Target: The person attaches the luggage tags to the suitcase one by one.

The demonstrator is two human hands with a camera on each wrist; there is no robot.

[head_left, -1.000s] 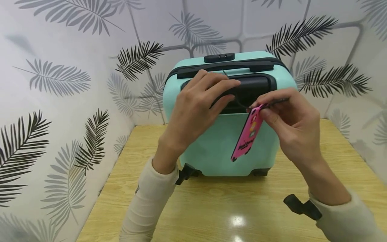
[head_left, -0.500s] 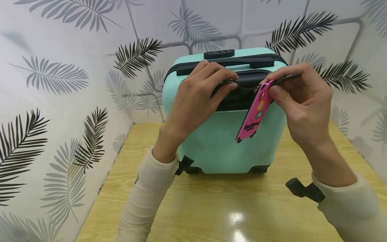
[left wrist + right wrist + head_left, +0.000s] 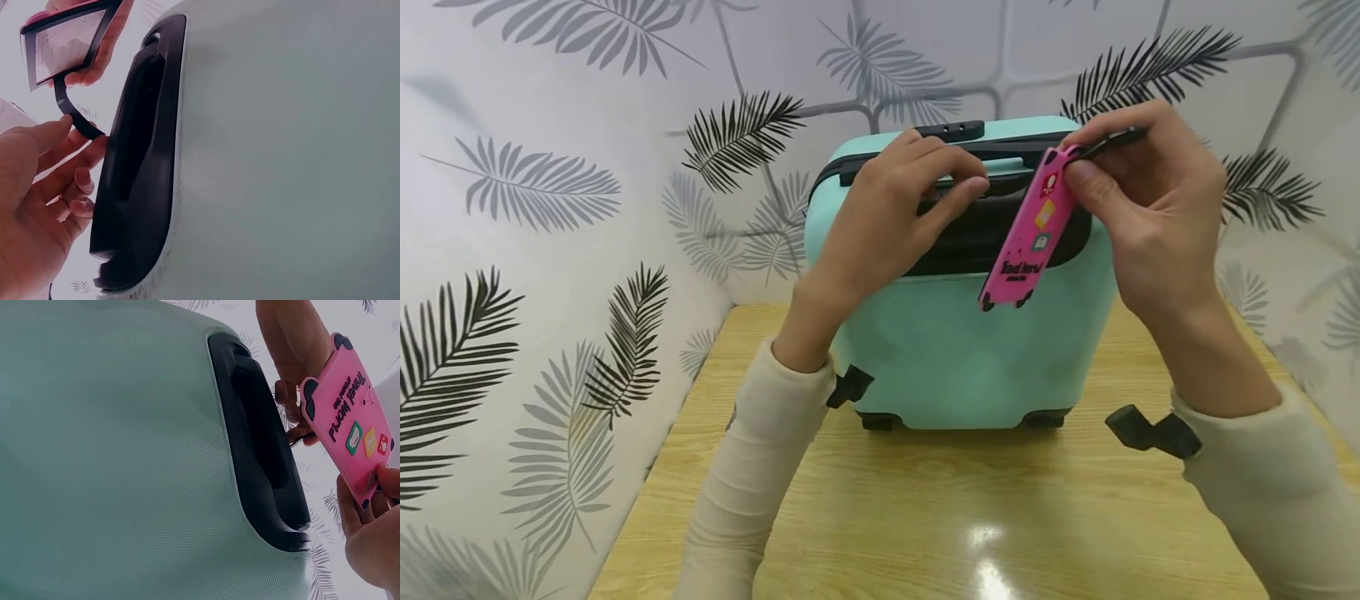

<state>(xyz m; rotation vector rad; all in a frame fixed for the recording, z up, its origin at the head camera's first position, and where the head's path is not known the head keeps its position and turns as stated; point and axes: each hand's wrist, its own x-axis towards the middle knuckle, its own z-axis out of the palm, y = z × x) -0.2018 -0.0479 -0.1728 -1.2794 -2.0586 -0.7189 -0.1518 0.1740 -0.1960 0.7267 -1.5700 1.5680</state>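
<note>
A pink luggage tag [image 3: 1026, 242] with coloured badges and dark lettering hangs tilted before a mint-green suitcase [image 3: 977, 350]. My right hand [image 3: 1161, 200] pinches the tag's upper end, where a black strap piece [image 3: 1112, 144] sticks out over the fingers. Near the suitcase's black handle [image 3: 140, 169], my left hand [image 3: 898, 204] holds the other stretch of black strap [image 3: 67, 105] between thumb and fingers, as the left wrist view shows. The tag's back has a lined card window [image 3: 69, 44]. In the right wrist view its printed front [image 3: 353, 419] faces the camera.
The suitcase stands upright on a wood-grain table [image 3: 925, 508], with a black combination lock [image 3: 955, 131] on top. Leaf-patterned wall covering [image 3: 587, 200] rises behind and to the left. Black wrist mounts [image 3: 1153, 432] project from both sleeves.
My right hand has risen with the luggage tag, which now hangs higher and turns its front more toward the head camera. My left hand stays near the handle with small finger shifts.
</note>
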